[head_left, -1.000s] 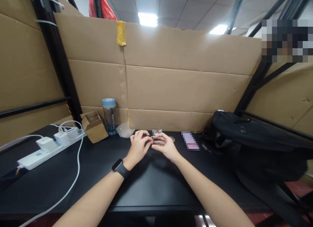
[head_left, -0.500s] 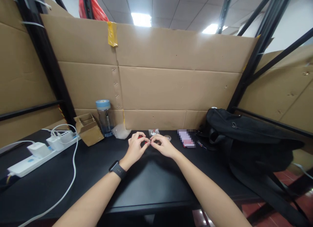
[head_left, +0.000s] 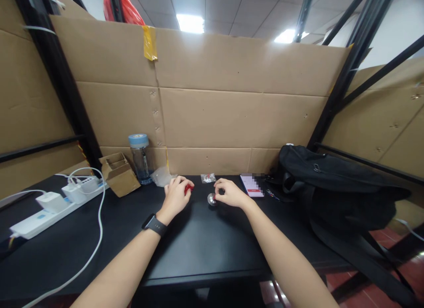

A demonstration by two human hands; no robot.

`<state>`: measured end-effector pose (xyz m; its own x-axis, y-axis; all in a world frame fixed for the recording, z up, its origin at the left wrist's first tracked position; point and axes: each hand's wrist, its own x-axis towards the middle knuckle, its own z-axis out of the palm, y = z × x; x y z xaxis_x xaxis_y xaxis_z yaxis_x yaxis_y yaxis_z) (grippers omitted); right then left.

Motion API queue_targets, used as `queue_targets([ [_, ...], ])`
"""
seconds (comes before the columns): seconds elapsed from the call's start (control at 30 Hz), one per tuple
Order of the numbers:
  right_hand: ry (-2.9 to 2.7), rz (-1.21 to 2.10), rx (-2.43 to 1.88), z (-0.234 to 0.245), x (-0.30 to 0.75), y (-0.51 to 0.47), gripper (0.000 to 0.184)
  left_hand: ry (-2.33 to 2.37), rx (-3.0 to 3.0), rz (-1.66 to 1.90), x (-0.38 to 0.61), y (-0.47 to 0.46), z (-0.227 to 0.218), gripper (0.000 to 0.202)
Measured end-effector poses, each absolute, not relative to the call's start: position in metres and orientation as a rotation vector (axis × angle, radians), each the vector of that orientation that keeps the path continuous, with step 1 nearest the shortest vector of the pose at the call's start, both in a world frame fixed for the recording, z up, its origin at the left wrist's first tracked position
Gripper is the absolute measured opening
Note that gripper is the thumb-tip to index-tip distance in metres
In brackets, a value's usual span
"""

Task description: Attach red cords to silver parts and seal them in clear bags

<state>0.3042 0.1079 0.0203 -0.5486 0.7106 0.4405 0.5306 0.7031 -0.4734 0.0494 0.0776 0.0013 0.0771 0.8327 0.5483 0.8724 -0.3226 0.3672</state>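
My left hand (head_left: 176, 193) is closed round a small red object (head_left: 188, 188), whose kind I cannot make out behind the fingers. A dark watch is on that wrist. My right hand (head_left: 228, 193) pinches the edge of a small round, shiny clear disc (head_left: 211, 199), just above or on the black table (head_left: 205, 241). A bit of red shows between the disc and the fingertips. Behind the hands lies a small clear plastic packet (head_left: 208, 178) with something red in it. The hands are apart.
On the left are a white power strip (head_left: 29, 226) with chargers and a cable, an opened cardboard box (head_left: 121, 177), a blue-lidded bottle (head_left: 141, 160) and crumpled plastic (head_left: 162, 177). To the right lie a phone (head_left: 252, 185) and a black backpack (head_left: 344, 184). Cardboard panels (head_left: 245, 122) stand behind.
My hands, which met at the fingertips, have moved apart. The left went left with the red object. The right moved right, and the round disc is now nearer, at its fingertips.
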Motion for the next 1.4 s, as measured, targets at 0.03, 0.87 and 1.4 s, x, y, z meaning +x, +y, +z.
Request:
queue_targets([
  [0.03,-2.32,0.393,-0.942,0.021,0.306,0.107,0.009,-1.802,-2.252,-1.035,0.045,0.08,0.0,0.02],
  [0.87,-2.177,0.159,-1.399,-0.027,0.347,0.162,0.026,-1.985,-2.207,-0.709,0.02,0.1,-0.018,0.018],
  [1.4,-2.133,0.198,-1.383,-0.028,0.35,0.166,0.027,-1.99,-2.271,-0.785,0.013,0.104,-0.015,0.015],
])
